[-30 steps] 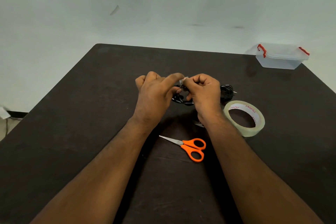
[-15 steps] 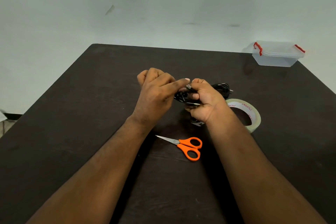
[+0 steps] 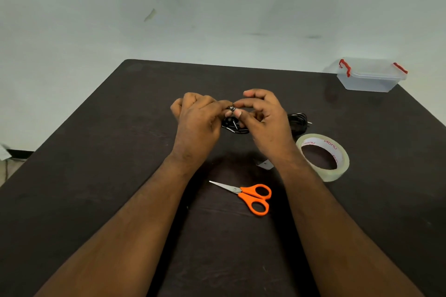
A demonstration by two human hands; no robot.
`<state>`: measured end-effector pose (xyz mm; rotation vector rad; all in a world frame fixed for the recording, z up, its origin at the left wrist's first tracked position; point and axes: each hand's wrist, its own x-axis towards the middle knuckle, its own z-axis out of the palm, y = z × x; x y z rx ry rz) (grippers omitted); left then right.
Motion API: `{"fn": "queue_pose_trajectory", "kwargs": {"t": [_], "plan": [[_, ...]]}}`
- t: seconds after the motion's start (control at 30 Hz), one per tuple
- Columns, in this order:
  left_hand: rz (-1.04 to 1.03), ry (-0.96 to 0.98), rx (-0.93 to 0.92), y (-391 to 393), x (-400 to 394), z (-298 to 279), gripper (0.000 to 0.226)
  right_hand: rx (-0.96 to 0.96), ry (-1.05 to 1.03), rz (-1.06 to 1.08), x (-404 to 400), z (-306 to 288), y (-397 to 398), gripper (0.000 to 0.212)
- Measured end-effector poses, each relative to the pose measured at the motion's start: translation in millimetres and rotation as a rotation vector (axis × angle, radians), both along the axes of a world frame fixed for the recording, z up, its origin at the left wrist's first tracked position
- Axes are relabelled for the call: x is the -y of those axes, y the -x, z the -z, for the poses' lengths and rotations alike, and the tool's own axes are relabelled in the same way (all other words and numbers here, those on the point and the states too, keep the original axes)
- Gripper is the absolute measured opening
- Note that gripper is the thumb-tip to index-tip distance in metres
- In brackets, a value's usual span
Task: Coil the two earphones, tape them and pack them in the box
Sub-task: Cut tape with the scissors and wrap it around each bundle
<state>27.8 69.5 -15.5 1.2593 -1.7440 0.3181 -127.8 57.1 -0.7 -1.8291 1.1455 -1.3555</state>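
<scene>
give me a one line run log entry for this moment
step: taping first coil | left hand + right hand: pinching coiled earphone | second earphone: on table | tape roll, scissors: idle | box: closed

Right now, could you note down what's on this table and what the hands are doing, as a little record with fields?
surface: dark table
left hand: fingers pinching the black earphone bundle
right hand: fingertips on the same bundle, at a wrapped spot
second earphone: coiled, lying on the table beyond the right hand
tape roll: flat on the table, right of the right wrist
scissors: orange handles, closed, between the forearms
box: clear, red clips, far right corner, lid on
packed so far: nothing visible
</scene>
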Motion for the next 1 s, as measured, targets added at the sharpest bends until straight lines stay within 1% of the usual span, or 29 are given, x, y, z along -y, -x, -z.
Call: {"fn": "queue_pose_trajectory", "kwargs": {"t": [0.07,0.1,0.17,0.2,0.27,0.33,0.4,0.5,0.6,0.73,0.83,1.0], "plan": [[-0.021,-0.011,0.001,3.8,-2.2,-1.7,0.017,-0.079,0.011,0.027,2.4,1.1,0.8,0.011],[-0.037,-0.049,-0.031,6.3,-3.3,-3.5,0.016,-0.109,0.028,0.035,3.4,0.9,2.2,0.011],[-0.035,-0.22,-0.189,11.4,-3.5,-5.0,0.011,-0.133,0.08,0.025,5.4,0.8,7.4,0.012],[0.007,-0.341,-0.287,12.2,-1.9,-4.0,0.009,-0.138,0.091,0.008,6.4,1.0,10.7,0.016],[0.181,-0.556,-0.489,10.7,2.1,-3.0,0.01,-0.121,0.043,-0.046,8.3,0.5,17.7,0.031],[0.351,-0.676,-0.659,8.8,1.6,-5.3,0.016,-0.078,0.0,-0.139,9.2,0.3,22.1,0.045],[0.436,-0.787,-0.758,7.7,-2.7,-11.4,0.025,-0.097,0.026,-0.189,9.3,0.5,23.1,0.051],[0.433,-0.919,-0.83,5.2,-9.4,-18.4,0.028,-0.199,0.064,-0.2,8.5,0.5,21.4,0.051],[0.417,-0.972,-0.891,1.4,-10.4,-20.6,0.022,-0.246,0.135,-0.194,10.9,4.1,20.3,0.043],[0.418,-0.993,-0.953,-1.8,-9.3,-21.2,0.016,-0.161,0.164,-0.17,12.2,8.2,18.3,0.032],[0.43,-0.985,-0.938,-2.7,-8.6,-19.1,0.013,-0.097,0.173,-0.173,11.8,9.8,16.8,0.025],[0.497,-0.951,-0.91,-4.2,-7.1,-16.3,0.018,-0.087,0.095,-0.129,9.2,10.8,17.0,0.02]]}}
